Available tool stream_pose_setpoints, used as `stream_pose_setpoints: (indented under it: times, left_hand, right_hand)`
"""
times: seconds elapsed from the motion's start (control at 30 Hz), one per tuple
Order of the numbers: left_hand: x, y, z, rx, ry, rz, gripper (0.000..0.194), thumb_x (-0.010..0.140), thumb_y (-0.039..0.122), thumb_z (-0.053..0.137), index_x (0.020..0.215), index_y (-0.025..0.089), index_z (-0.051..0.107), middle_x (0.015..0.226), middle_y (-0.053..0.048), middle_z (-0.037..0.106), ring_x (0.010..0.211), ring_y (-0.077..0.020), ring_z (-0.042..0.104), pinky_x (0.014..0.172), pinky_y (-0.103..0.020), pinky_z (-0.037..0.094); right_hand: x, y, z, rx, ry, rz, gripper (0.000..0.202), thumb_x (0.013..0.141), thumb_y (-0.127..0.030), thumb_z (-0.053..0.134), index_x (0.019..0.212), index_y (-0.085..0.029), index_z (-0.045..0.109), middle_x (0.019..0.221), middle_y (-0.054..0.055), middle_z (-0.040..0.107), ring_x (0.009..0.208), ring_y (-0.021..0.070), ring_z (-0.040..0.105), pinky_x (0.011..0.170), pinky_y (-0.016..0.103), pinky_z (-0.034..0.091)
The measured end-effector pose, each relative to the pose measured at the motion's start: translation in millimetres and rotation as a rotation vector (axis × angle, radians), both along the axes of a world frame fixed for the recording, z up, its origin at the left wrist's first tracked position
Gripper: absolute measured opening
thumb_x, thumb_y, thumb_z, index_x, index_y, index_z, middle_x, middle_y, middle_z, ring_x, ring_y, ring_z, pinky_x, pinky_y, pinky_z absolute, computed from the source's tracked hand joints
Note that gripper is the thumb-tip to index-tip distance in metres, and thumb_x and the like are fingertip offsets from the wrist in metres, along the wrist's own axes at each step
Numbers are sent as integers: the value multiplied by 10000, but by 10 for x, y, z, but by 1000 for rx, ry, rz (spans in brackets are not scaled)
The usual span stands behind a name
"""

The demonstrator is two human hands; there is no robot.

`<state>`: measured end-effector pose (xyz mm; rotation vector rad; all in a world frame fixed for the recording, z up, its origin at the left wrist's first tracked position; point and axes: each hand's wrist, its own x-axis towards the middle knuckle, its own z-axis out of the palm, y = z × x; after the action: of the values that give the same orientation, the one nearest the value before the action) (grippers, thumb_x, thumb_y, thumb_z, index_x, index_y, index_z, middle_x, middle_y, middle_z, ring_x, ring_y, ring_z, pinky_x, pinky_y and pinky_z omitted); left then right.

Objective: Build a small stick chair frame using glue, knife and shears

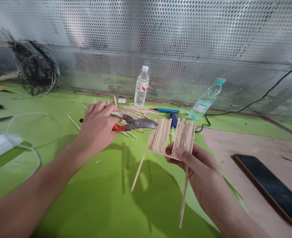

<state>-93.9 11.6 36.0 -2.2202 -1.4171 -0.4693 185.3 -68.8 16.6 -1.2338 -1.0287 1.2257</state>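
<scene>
My left hand [97, 124] is closed around red-handled pruning shears [141, 123], whose metal blades point right and reach the upper left edge of a small wooden stick piece [160, 135]. That piece is made of thin sticks side by side in two panels with a gap between them, and two longer sticks hang down from it. My right hand [197, 162] grips its right panel, thumb in front and fingers behind. Loose thin sticks [136, 112] lie in a pile behind the shears. A blue glue gun [173, 120] is partly hidden behind the piece.
Behind the sticks stand a clear bottle [141, 87] and a tilted green-capped bottle [206, 100]. A blue-handled tool [167, 110] lies near them. At right is a phone [270, 188]; a black cable [255, 100] runs right. Coiled wire [38, 72] rests by the perforated metal wall [173, 43].
</scene>
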Motion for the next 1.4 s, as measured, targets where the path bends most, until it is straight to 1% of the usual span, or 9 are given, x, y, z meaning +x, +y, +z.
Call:
stream_pose_setpoints:
  times: [0.1, 0.33, 0.47, 0.57, 0.67, 0.77, 0.9, 1.17, 1.4]
  left_hand:
    - [13, -17, -2, -18, -19, -15, 288, 797, 77, 629, 959, 224, 817, 1205, -81, 706, 1212, -354, 564, 1054, -607, 475]
    - [51, -47, -28, -36, -57, -39, 263, 805, 91, 656, 925, 255, 823, 1254, -64, 701, 1241, -356, 550, 1098, -620, 438]
    - [73, -64, -16, -27, -32, -36, 243, 812, 98, 647, 926, 213, 827, 1236, -87, 710, 1226, -369, 559, 1092, -640, 453]
    - [86, -79, -7, -7, -35, -42, 244, 812, 91, 641, 914, 210, 827, 1216, -88, 717, 1201, -362, 570, 1059, -628, 476]
    - [103, -94, -8, 0, -43, -67, 254, 796, 80, 642, 918, 201, 829, 1203, -93, 723, 1190, -359, 576, 1055, -624, 474]
    - [119, -107, -14, 0, -39, -84, 265, 798, 80, 633, 930, 203, 827, 1211, -87, 730, 1181, -350, 576, 1049, -616, 475]
    - [125, -119, -10, -11, -20, -80, 257, 810, 93, 627, 921, 222, 820, 1220, -78, 732, 1181, -344, 574, 1049, -604, 471]
    - [121, -114, -2, -8, -47, -116, 273, 799, 63, 610, 910, 203, 817, 1223, -69, 740, 1178, -343, 572, 1057, -601, 471]
    - [120, -102, -25, -44, -64, -109, 293, 773, 39, 639, 901, 233, 818, 1250, -53, 733, 1229, -352, 564, 1098, -640, 453]
  right_hand:
    - [-38, -30, 41, -73, 77, -8, 344, 728, -432, 902, 1006, -262, 792, 1157, 57, 784, 1167, 315, 679, 1073, 483, 486]
    - [-57, -62, 57, -111, 189, 5, 449, 694, -224, 864, 1114, -284, 717, 1189, 24, 775, 1193, 279, 690, 1054, 421, 531]
    - [-11, -42, 53, -139, 181, -15, 423, 701, -166, 833, 1080, -308, 711, 787, -37, 717, 932, 235, 730, 945, 395, 584]
    - [36, -23, 33, -201, 192, -4, 470, 658, -184, 858, 1094, -306, 729, 719, -42, 691, 821, 235, 716, 865, 399, 605]
    - [68, -6, 21, -289, 252, 50, 524, 630, -216, 860, 1137, -282, 741, 946, 11, 790, 891, 268, 737, 847, 419, 609]
    - [68, 3, 30, -332, 310, 85, 460, 666, -255, 840, 1117, -250, 752, 1069, 47, 809, 1013, 314, 751, 928, 458, 597]
    - [45, 9, 34, -360, 331, 34, 437, 695, -298, 865, 1116, -256, 757, 1056, 48, 820, 1008, 316, 765, 930, 460, 602]
    - [65, 18, 9, -413, 247, -18, 416, 619, -333, 887, 1015, -244, 795, 1024, 64, 817, 836, 283, 747, 721, 405, 616]
    - [62, 8, 31, -428, 304, -24, 311, 604, -284, 887, 898, -244, 795, 890, 36, 804, 784, 249, 728, 726, 372, 612]
